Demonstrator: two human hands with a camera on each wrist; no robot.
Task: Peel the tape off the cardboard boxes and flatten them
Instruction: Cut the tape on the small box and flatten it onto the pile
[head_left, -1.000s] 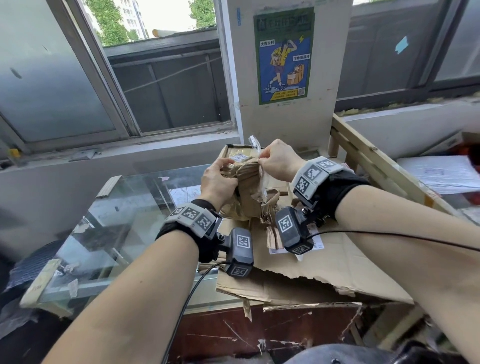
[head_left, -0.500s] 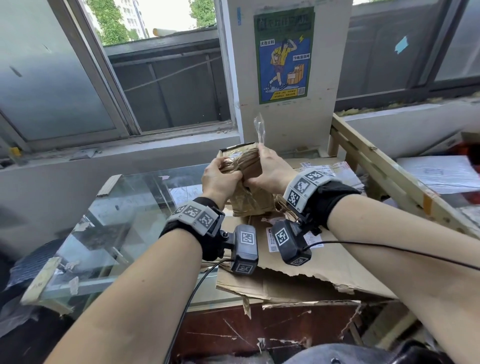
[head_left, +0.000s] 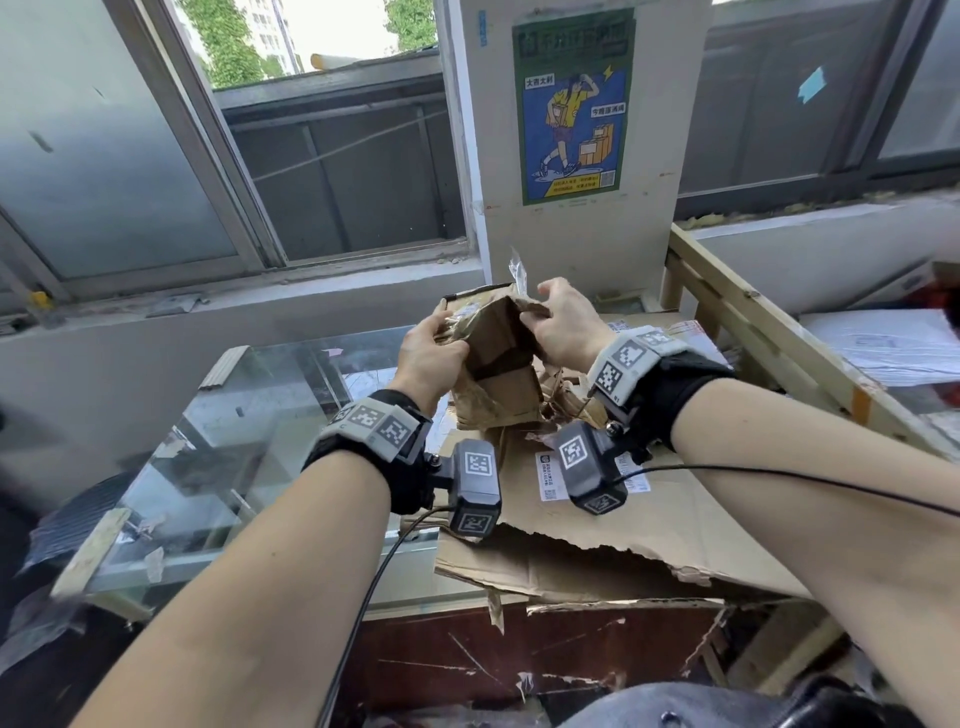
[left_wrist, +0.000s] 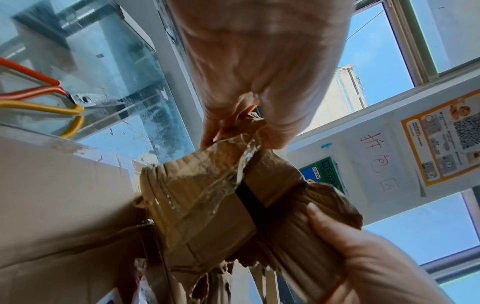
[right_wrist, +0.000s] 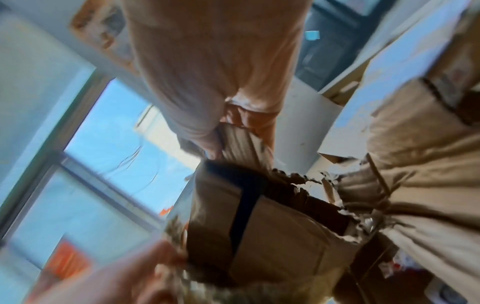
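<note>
Small crumpled cardboard box (head_left: 498, 364), raised between both hands above the flattened cardboard sheet (head_left: 649, 525) at the surface's near right edge. Wrinkled clear tape (left_wrist: 221, 176) clinging across its left face, one strip standing up from the top. Left hand (head_left: 428, 358) gripping the box's left side, fingers curled round cardboard and tape. Right hand (head_left: 563, 322) pinching the torn upper right flap. Glass-topped surface (head_left: 270, 415) to the left, pliers (left_wrist: 52, 102) lying on it.

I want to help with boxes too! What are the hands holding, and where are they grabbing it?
Both hold one small crumpled cardboard box. The left hand grips its taped left side; the right hand pinches the torn flap at its top right.
</note>
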